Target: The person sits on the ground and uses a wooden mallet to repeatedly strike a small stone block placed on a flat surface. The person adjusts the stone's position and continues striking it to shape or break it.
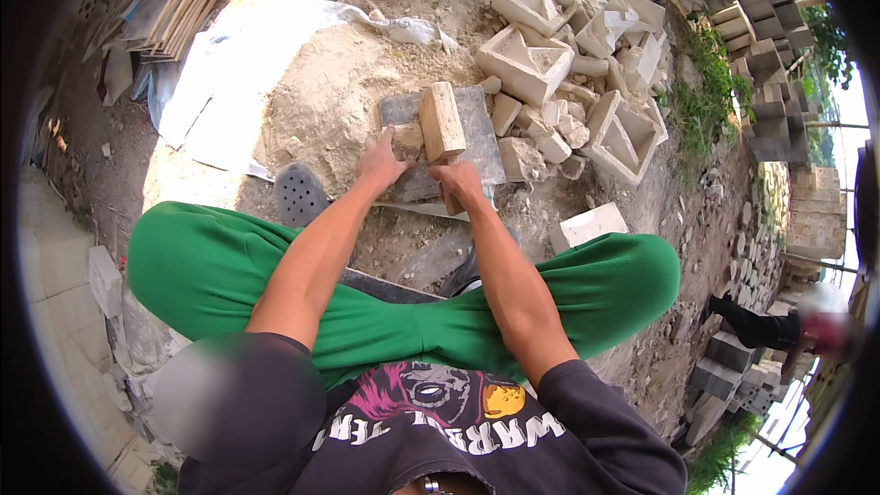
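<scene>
— What's over on the far left?

— A stack of flat slabs (170, 9) leaning together, then white sheeting (229, 101) spread over a mound of sand (321, 82). The person sits low in green trousers (211, 266), one dark perforated clog (298, 192) poking out by the sand.

— And the hands?

— The left hand (380, 160) is pressed down on a small pale stone lump (406, 139), fingers curled over it, holding it steady on a grey paving slab (477, 128). Just beside it, the right hand (458, 181) is closed round the handle of a wooden mallet (442, 119), whose blocky head stands over the slab, touching or nearly touching the lump. I can't tell which.

— So what stage would you call it?

— Looks to me like the breaking or trimming of that piece, mid-strike or lining one up. The next blow, I'd say, wants the left fingers kept clear of the mallet head and the lump kept flat so it doesn't skid.

— What lies to the right?

— Broken pale chunks (541, 124) heaped by the slab, hollow cast concrete blocks (527, 60) behind them, one loose white block (591, 225) near the right knee, and stacked grey blocks (761, 46) beyond the weeds. Someone else stands at the far right edge.
</scene>
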Tool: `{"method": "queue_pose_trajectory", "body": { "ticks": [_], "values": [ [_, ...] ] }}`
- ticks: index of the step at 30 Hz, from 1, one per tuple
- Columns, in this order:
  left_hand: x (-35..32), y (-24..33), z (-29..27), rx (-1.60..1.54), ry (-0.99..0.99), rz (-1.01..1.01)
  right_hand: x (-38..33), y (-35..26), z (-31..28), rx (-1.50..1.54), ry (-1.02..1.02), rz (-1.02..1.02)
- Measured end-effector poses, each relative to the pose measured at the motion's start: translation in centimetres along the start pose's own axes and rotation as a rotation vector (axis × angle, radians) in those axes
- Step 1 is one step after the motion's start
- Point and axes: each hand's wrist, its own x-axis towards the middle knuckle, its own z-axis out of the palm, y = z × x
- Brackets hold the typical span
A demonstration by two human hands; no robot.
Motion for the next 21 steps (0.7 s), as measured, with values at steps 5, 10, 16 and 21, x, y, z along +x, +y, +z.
{"method": "queue_pose_trajectory", "body": {
  "ticks": [5,10,16,21],
  "values": [
    [-0.4,-0.4,-0.9,0.003,-0.037,-0.026,-1.7,-2.1,-0.7,0.047,0.038,-0.042],
    [-0.2,-0.1,-0.9,-0.005,-0.039,-0.006,-2.9,-3.6,-0.4,0.053,0.073,-0.167],
    [1.0,0.2,-0.6,0.03,-0.053,0.026,0.4,-0.6,-1.0,-0.116,0.026,0.032],
    [2.5,-2.8,1.4,-0.031,-0.018,0.095,-2.7,-4.8,-1.6,0.09,0.037,-0.132]
  ]
}}
